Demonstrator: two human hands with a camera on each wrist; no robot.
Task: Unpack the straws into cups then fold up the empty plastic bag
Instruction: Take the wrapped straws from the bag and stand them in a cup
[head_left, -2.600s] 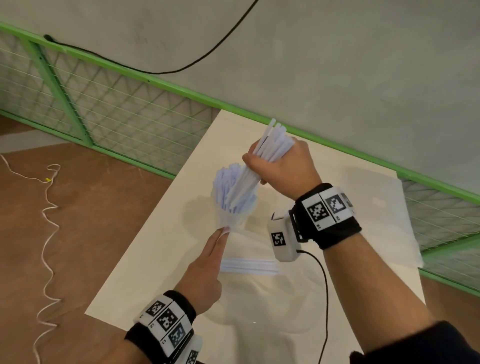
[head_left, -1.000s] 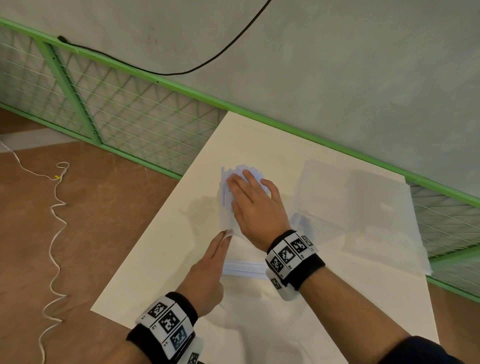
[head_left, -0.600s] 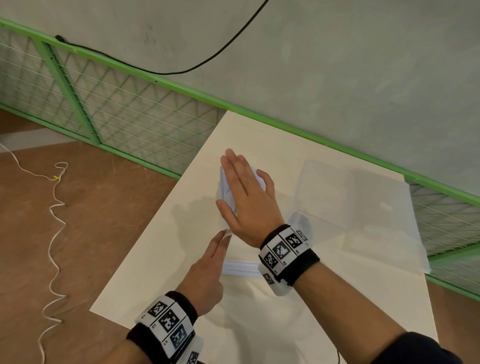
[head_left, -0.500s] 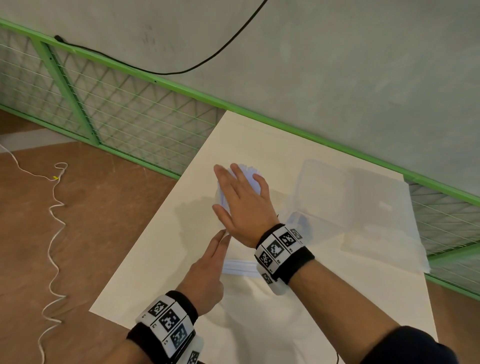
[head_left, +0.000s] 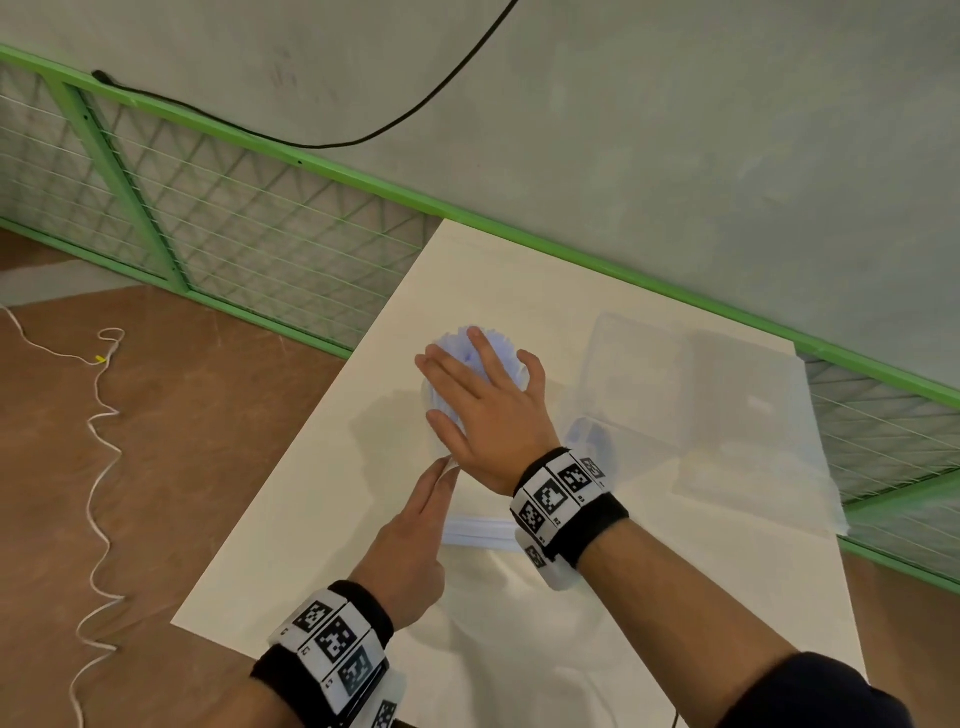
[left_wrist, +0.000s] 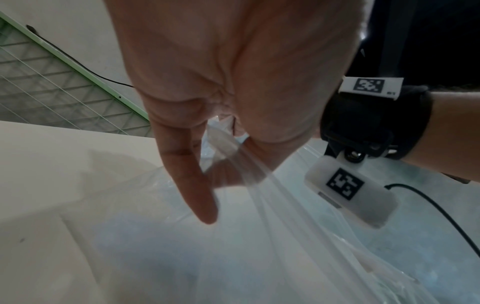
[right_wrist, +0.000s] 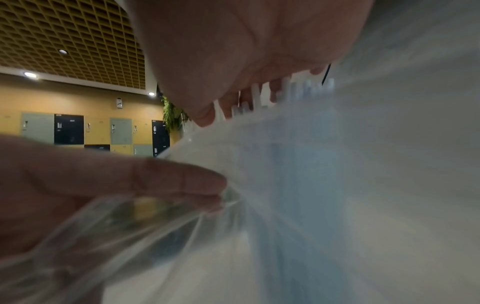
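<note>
White straws (head_left: 457, 340) stand packed in a clear cup (head_left: 430, 397) near the table's left edge. My right hand (head_left: 480, 384) lies flat on their tops, fingers straight; in the right wrist view the straws (right_wrist: 255, 92) poke up against the palm above the cup (right_wrist: 298, 156). My left hand (head_left: 441, 480) pinches an edge of the clear plastic bag (head_left: 519, 629) just in front of the cup. In the left wrist view the bag (left_wrist: 259, 246) runs out from between thumb and fingers. A few straws (head_left: 475, 531) lie in the bag under my right wrist.
The white table (head_left: 322, 519) ends close on the left, with brown floor beyond. A clear box-like container (head_left: 644, 374) and a plastic sheet (head_left: 753, 447) lie at the back right. A green mesh fence (head_left: 234, 223) and grey wall stand behind.
My right hand let a gripped bundle of straws go into the cup, then flattened onto their tops, lifting and pressing again. My left hand kept its pinch on the bag.
</note>
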